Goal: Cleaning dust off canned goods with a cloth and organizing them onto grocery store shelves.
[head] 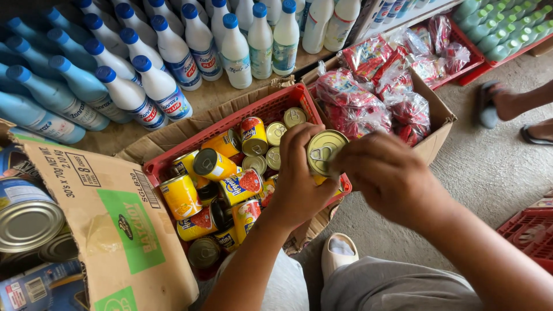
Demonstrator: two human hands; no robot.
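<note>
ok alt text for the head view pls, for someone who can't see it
Seen from above, the left hand holds a gold-topped tin can while the right hand touches its lid, over a red crate of yellow-labelled cans. White and blue bottles stand behind; a cardboard box of red packets sits alongside.

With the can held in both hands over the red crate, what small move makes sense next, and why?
Probably lower the can into the red crate. The left hand grips it from the side and the right hand touches its gold top, directly above the other yellow cans lying there, with a gap near the crate's right end.
</note>
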